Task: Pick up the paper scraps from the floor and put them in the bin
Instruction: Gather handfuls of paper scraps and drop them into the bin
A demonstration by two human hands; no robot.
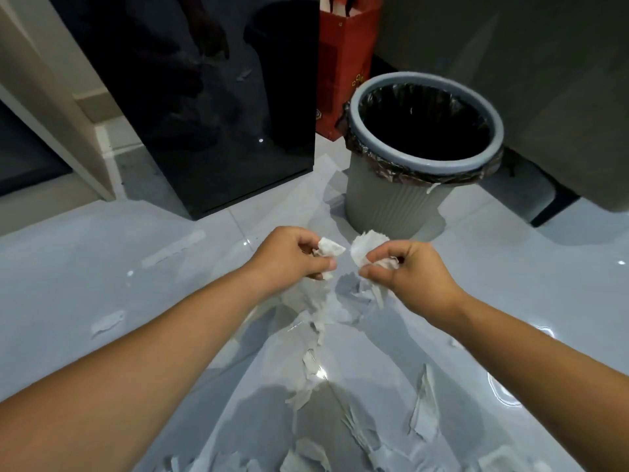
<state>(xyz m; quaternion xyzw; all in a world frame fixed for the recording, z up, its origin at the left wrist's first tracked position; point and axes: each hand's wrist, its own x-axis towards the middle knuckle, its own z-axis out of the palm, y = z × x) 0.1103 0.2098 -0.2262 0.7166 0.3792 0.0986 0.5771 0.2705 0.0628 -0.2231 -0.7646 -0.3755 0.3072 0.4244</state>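
My left hand (pixel 289 255) is shut on a crumpled white paper scrap (pixel 327 248), held just above the glossy grey floor. My right hand (pixel 413 272) grips another bunch of white scraps (pixel 366 247), a hand's width to the right of the first. Both hands hover a short way in front of the grey bin (pixel 384 202), which stands upright with a black liner folded over its rim. Several more torn scraps lie on the floor below and behind my hands, such as a strip (pixel 422 403) at right and a small piece (pixel 107 321) at left.
A tall black glossy cabinet (pixel 211 97) stands left of the bin. A red paper bag (pixel 343 63) sits behind, between cabinet and bin. A grey furniture panel (pixel 561 80) overhangs at right, and a beige door frame (pixel 51 107) is far left.
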